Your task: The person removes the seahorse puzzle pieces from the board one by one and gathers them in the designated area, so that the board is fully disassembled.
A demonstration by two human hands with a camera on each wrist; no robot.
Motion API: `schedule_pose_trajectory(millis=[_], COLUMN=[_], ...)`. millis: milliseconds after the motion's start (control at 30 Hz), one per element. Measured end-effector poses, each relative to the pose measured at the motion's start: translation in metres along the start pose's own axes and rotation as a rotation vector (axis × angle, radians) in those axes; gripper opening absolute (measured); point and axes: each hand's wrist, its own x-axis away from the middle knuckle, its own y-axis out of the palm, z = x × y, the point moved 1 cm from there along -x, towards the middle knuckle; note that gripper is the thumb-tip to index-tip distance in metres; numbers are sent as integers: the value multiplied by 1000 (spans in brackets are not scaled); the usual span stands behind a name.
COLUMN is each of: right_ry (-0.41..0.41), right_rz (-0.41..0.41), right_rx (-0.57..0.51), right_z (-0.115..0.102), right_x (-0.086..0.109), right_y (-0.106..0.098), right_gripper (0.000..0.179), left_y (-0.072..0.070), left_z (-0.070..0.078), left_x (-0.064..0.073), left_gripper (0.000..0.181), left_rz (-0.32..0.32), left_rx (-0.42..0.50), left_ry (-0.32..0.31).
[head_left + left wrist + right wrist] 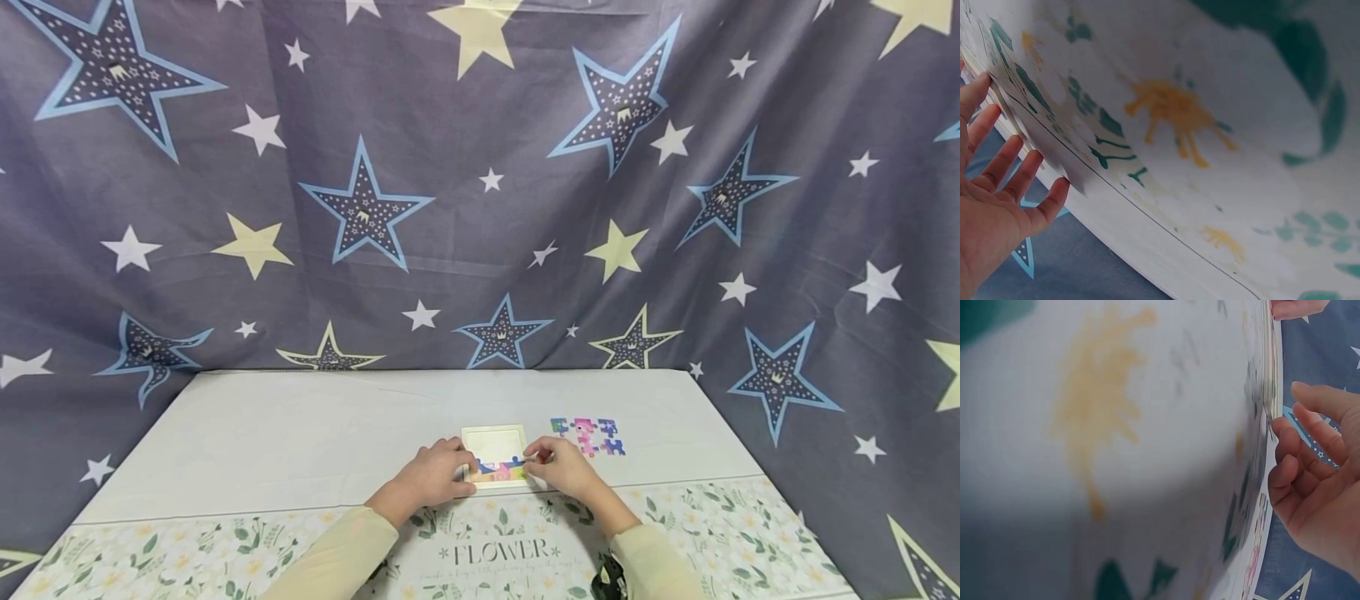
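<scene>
A small white puzzle frame (492, 430) lies on the table, its lower part filled with joined jigsaw pieces (501, 471) in blue, pink and yellow. At the frame's left edge rests my left hand (433, 473), thumb near the lower corner; in the left wrist view its fingers (1015, 150) are spread along the rim. My right hand (561, 467) is at the frame's right side, fingertips over the right end of the pieces. Seen from the right wrist, thumb and forefinger stand apart and the other fingers (1285, 478) bend inward, with no piece visible between them.
Right of the frame lie several loose jigsaw pieces (585, 427), pink, blue and green. A floral cloth strip (495, 533) with the word FLOWER covers the table's front. Behind the white tabletop (315, 433) hangs a dark star-patterned curtain (450, 225).
</scene>
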Motion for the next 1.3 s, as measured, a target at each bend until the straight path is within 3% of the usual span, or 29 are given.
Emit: schedule_pose_trajectory(millis=[600,967,1300], right_ry=[21,50,37], right_rz=[-59,-92,-101], right_rx=[14,51,33], right_z=[2,-1,1], right_x=[-1,-2,-2], right_y=[8,8,7], right_gripper=[29,32,29], left_y=[-1,2,10], left_z=[1,9,14], left_x=[-1,-7,-13], left_gripper=[22,30,19], left_rz=[13,6,28], left_rx=[3,-93,-201], left_ry=[20,104,259])
